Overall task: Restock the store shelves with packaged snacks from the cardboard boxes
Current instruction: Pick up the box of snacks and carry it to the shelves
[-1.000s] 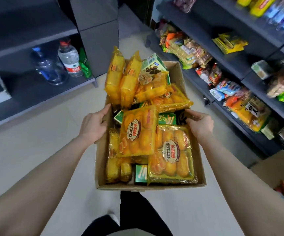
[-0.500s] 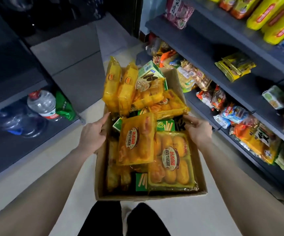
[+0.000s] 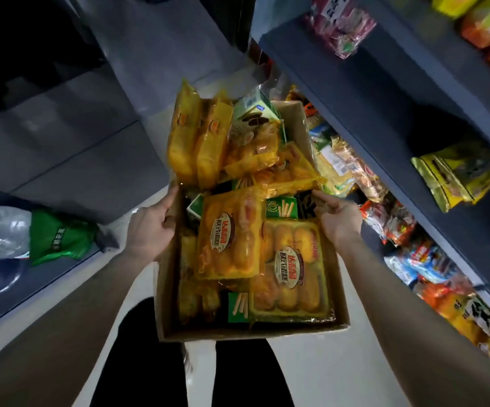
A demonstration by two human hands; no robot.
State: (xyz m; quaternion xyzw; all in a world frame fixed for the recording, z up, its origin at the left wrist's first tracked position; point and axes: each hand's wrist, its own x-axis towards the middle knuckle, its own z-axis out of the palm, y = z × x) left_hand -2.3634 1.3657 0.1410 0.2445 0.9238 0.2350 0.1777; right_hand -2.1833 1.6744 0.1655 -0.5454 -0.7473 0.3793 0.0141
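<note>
I carry an open cardboard box (image 3: 249, 332) in front of me, above the floor. It is packed with several yellow cake packs (image 3: 229, 236) and green biscuit-stick boxes (image 3: 281, 207), piled above the rim at the far end. My left hand (image 3: 150, 227) grips the box's left wall, thumb over the rim. My right hand (image 3: 337, 218) grips the right wall, fingers curled over its edge. The dark shelving (image 3: 390, 92) on the right holds assorted snack bags.
A yellow bag (image 3: 458, 174) lies on the middle right shelf, with colourful packets (image 3: 390, 221) on the lower one. On the left, a low dark shelf (image 3: 9, 306) holds a green pack (image 3: 59, 236) and water bottles (image 3: 3, 233). Pale floor runs between. My legs (image 3: 150, 362) show below the box.
The box has stayed in both hands while I moved forward and nearer to the right shelving. The left shelf with bottles has slid back and down in view.
</note>
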